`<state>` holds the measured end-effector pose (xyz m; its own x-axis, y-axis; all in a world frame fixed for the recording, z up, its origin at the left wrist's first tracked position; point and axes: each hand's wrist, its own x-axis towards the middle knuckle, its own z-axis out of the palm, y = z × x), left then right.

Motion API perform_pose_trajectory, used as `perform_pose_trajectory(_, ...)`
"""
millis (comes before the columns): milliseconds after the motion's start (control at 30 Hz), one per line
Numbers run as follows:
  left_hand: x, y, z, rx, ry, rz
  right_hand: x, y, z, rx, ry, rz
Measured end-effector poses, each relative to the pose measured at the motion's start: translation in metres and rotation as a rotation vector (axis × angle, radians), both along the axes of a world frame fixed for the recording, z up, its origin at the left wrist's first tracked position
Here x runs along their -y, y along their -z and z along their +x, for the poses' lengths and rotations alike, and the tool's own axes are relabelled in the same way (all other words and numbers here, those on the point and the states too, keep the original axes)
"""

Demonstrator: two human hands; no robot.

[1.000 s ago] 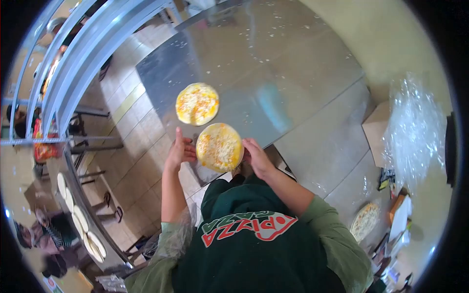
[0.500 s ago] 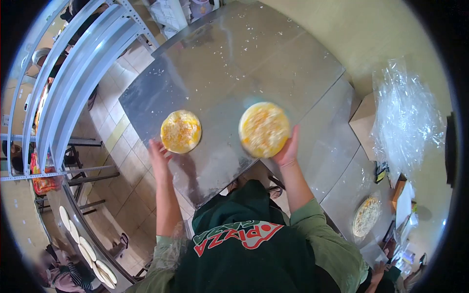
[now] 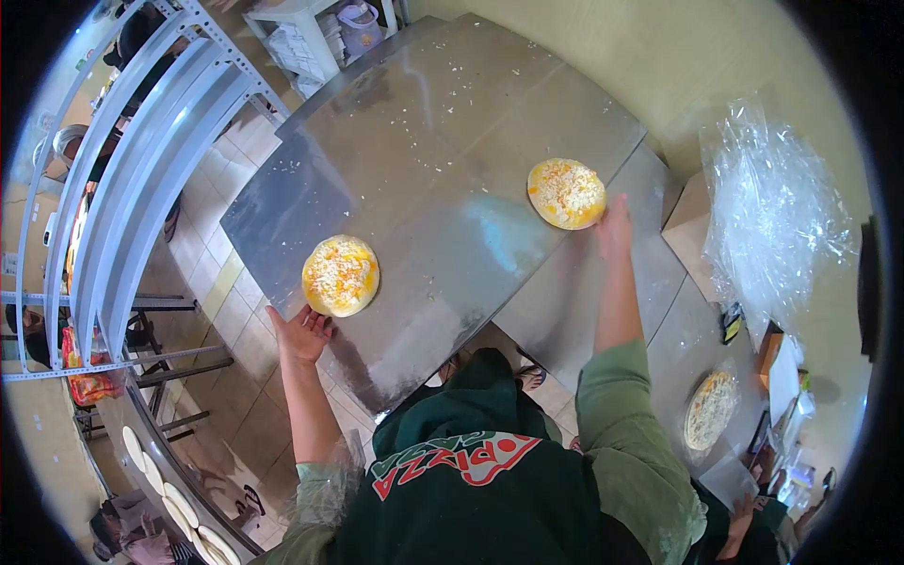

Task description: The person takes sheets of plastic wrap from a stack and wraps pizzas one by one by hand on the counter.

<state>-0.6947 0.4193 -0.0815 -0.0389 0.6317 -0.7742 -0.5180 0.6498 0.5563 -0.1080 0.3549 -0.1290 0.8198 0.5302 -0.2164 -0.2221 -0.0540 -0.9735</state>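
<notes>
Two round, pale-dough pizzas [image 3: 341, 275] [image 3: 565, 194] with shredded white and orange topping face upward, probably keeping loose bits from sliding. One lies on a shiny, crumb-strewn grey metal table [image 3: 424, 226]; the bare left hand [image 3: 303, 335], palm up, fingers loosely spread, sits just beside its rim. The other, near the table's right edge, meets the bare right hand [image 3: 614, 226]; hidden fingers make its grip unclear.

A grey metal rack [image 3: 188, 113] stands at the left by the tiled floor [image 3: 202, 198]; at the top, a purple bucket [image 3: 360, 30] sits in a white shelf unit [image 3: 284, 11]; at the right, crumpled clear plastic [image 3: 777, 207] overlaps a brown cardboard box [image 3: 690, 226] beside the beige wall [image 3: 678, 75]
</notes>
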Motion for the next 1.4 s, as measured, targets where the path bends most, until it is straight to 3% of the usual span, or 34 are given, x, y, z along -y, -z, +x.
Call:
perform_pose_trajectory(100,-0.004,0.006,0.005,0.039,0.016,0.027,0.048,-0.042,0.001,0.875,0.209,-0.351)
perform_pose_trajectory(167,-0.006,0.002,0.025,-0.023,-0.06,0.01,0.094,-0.045,0.013,1.063,0.165,-0.675)
perform_pose_trajectory(233,-0.006,-0.003,0.042,0.089,-0.173,0.131,0.143,-0.008,0.016,1.124,0.08,-0.945)
perform_pose_trajectory(300,-0.003,-0.009,0.053,0.257,-0.23,0.243,0.18,-0.009,-0.004,0.829,-0.115,-1.267)
perform_pose_trajectory(400,0.002,-0.018,0.066,0.515,-0.215,0.361,0.225,-0.002,-0.023,0.804,-0.206,-1.302)
perform_pose_trajectory(467,0.004,-0.022,0.075,0.588,-0.197,0.392,0.243,-0.006,-0.026,0.83,-0.277,-1.288)
perform_pose_trajectory(600,0.003,-0.007,0.084,0.424,-0.213,0.366,0.272,-0.02,-0.032,0.88,-0.35,-1.206)
perform_pose_trajectory(700,0.007,-0.008,0.105,0.455,-0.141,0.354,0.294,-0.029,-0.037,0.922,-0.372,-1.146)
perform_pose_trajectory(933,0.051,-0.036,0.268,0.662,0.302,0.225,0.339,-0.039,-0.049,1.009,-0.441,-1.007)
perform_pose_trajectory(1067,0.116,-0.033,0.37,0.8,0.656,0.026,0.359,-0.043,-0.052,0.88,-0.35,-0.84)
perform_pose_trajectory(1133,0.153,-0.03,0.413,0.883,0.809,-0.112,0.371,-0.031,-0.044,0.759,-0.25,-0.622)
perform_pose_trajectory(1267,0.21,-0.005,0.479,0.975,0.914,-0.259,0.387,-0.019,-0.03,0.594,-0.19,-0.443)
perform_pose_trajectory(1400,0.25,0.001,0.519,0.874,0.966,-0.304,0.395,-0.002,-0.025,0.246,0.029,-0.155)
